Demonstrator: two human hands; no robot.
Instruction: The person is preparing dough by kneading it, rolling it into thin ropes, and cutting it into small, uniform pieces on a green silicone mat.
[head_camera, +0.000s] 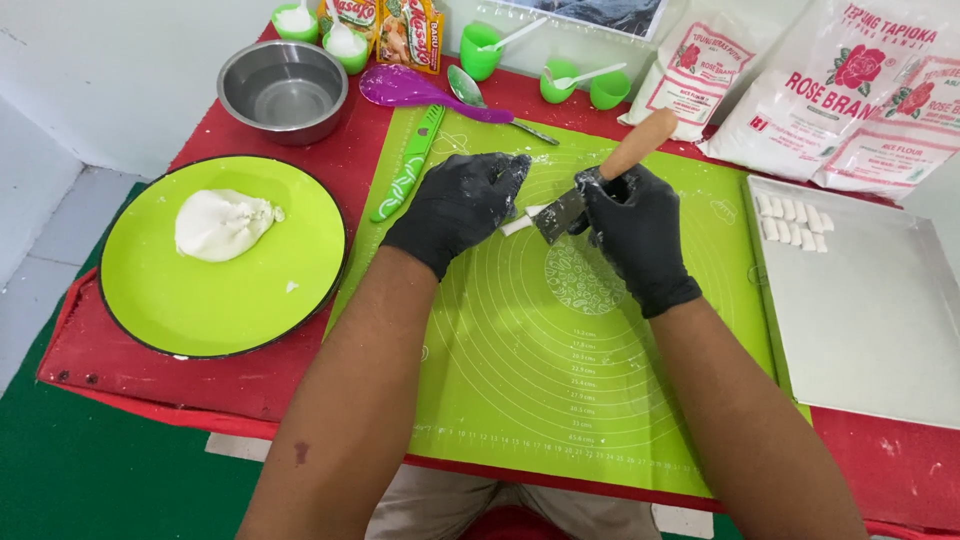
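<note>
The right hand (632, 232) gripped a wooden-handled knife (600, 180) over a dough strip (520, 224) (white, thin) that the left hand (462, 205) steadied.

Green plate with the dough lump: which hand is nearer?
Left. The left hand is on the mat just right of the green plate; the right hand is farther right, holding the scraper.

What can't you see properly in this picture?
- Head view: most of the white dough strip is hidden under the left hand.
- The scraper blade's edge is covered by the right hand.
- The flour bags are cut off by the top edge.
- The green cups' contents are too small to tell.
</note>
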